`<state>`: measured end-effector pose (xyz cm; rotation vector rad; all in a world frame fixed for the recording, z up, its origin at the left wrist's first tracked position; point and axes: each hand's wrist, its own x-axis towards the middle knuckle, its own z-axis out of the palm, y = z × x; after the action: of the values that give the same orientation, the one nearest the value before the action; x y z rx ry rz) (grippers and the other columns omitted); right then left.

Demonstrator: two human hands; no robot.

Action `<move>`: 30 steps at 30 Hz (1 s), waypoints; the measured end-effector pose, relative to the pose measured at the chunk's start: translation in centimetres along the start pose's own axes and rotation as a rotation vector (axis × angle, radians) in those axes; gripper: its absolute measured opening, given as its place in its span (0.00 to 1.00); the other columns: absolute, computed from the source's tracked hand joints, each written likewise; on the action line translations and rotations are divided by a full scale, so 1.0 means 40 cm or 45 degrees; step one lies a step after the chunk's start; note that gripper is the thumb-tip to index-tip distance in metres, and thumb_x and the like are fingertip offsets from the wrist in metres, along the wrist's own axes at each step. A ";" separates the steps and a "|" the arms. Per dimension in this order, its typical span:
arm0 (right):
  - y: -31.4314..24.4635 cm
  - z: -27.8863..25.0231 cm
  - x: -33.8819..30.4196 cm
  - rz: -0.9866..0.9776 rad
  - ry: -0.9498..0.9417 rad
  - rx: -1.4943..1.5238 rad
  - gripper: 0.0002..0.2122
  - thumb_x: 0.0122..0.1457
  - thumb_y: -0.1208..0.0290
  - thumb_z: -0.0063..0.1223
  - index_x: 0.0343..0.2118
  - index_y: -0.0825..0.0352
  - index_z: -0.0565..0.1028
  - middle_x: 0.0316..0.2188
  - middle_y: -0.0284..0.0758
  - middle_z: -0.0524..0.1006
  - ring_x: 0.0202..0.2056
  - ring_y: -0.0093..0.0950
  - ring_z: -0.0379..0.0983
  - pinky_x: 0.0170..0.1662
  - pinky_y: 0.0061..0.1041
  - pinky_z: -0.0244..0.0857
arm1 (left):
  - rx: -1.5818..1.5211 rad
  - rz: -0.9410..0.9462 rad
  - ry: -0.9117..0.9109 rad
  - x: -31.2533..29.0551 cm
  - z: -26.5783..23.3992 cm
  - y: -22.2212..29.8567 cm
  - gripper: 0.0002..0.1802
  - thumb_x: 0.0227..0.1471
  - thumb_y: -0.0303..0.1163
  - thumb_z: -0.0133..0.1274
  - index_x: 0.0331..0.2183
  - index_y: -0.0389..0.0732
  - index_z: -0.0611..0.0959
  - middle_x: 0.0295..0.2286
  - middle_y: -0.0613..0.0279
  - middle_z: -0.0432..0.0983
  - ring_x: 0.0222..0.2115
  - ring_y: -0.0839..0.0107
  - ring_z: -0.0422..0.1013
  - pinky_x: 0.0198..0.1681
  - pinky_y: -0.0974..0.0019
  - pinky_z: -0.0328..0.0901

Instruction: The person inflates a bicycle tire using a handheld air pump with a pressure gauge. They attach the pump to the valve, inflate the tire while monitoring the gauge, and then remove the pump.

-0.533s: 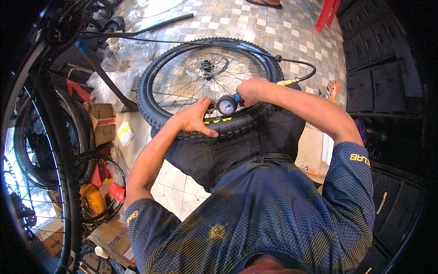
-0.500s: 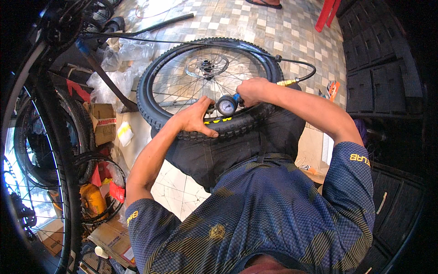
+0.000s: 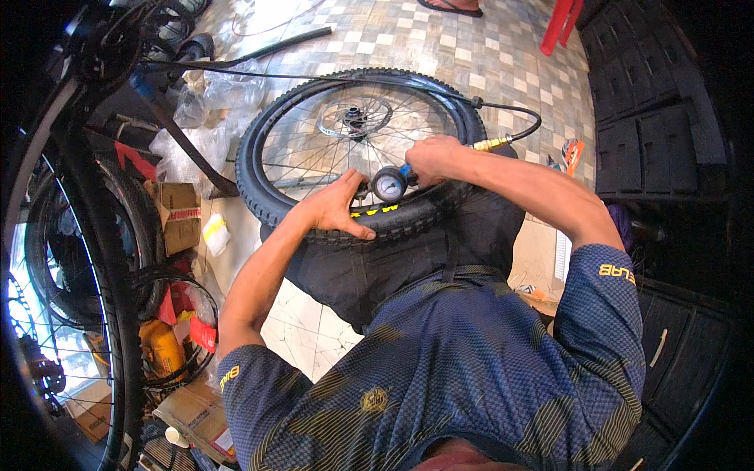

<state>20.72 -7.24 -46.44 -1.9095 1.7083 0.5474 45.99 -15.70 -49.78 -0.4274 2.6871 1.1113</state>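
Note:
A bicycle wheel [image 3: 253, 174] with a knobby black tyre and a disc rotor lies tilted across my lap. My left hand [image 3: 334, 210] clasps its near side, thumb over the tyre and fingers curled past the rim by the valve area. Wrapped round the blue handle of a tyre inflator is my right hand [image 3: 436, 161]. The inflator's round dial gauge [image 3: 389, 184] sits between my hands, above the rim. A brass fitting [image 3: 492, 144] behind my right hand joins a black air hose [image 3: 528, 110]. My left fingertips partly hide the inflator's end and the valve.
Another bicycle [image 3: 118, 330] stands close on my left, near spare tyres, a cardboard box [image 3: 179, 218] and a yellow container [image 3: 161, 349]. Clear plastic wrap [image 3: 184, 149] lies beyond. Black drawers [image 3: 644, 149] line the right. A person's foot [image 3: 452, 6] shows at the top.
Both hands keep their grip. The gauge and my right hand have shifted very slightly left; the wheel stays nearly where it was.

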 end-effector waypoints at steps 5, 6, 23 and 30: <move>0.003 -0.002 -0.008 -0.015 -0.011 0.011 0.17 0.48 0.63 0.65 0.40 0.65 0.84 0.40 0.43 0.84 0.43 0.42 0.81 0.45 0.40 0.76 | 0.022 -0.002 -0.002 0.000 0.002 -0.004 0.65 0.25 0.61 0.73 0.56 0.24 0.67 0.47 0.40 0.67 0.51 0.45 0.68 0.57 0.53 0.64; -0.004 -0.008 -0.013 -0.010 -0.020 -0.003 0.17 0.49 0.62 0.64 0.40 0.65 0.84 0.41 0.42 0.84 0.44 0.41 0.81 0.45 0.40 0.75 | 0.019 -0.008 -0.003 -0.002 0.002 -0.004 0.65 0.25 0.61 0.73 0.56 0.24 0.67 0.47 0.40 0.67 0.51 0.45 0.68 0.57 0.53 0.64; -0.008 -0.011 -0.017 0.015 -0.039 -0.010 0.18 0.52 0.60 0.63 0.43 0.65 0.83 0.44 0.41 0.83 0.46 0.40 0.81 0.46 0.40 0.75 | 0.008 -0.018 -0.022 0.000 -0.006 0.007 0.65 0.26 0.60 0.73 0.57 0.25 0.67 0.48 0.41 0.67 0.52 0.46 0.68 0.58 0.54 0.64; 0.005 0.012 -0.004 -0.014 0.008 -0.020 0.16 0.50 0.63 0.63 0.40 0.66 0.84 0.42 0.43 0.84 0.44 0.42 0.81 0.45 0.41 0.76 | 0.011 -0.007 -0.008 0.002 -0.003 0.006 0.64 0.26 0.60 0.73 0.56 0.25 0.67 0.47 0.41 0.66 0.52 0.45 0.67 0.58 0.53 0.64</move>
<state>20.51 -6.82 -46.75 -1.9325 1.7012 0.5528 45.84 -15.63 -49.55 -0.4292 2.6829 1.0974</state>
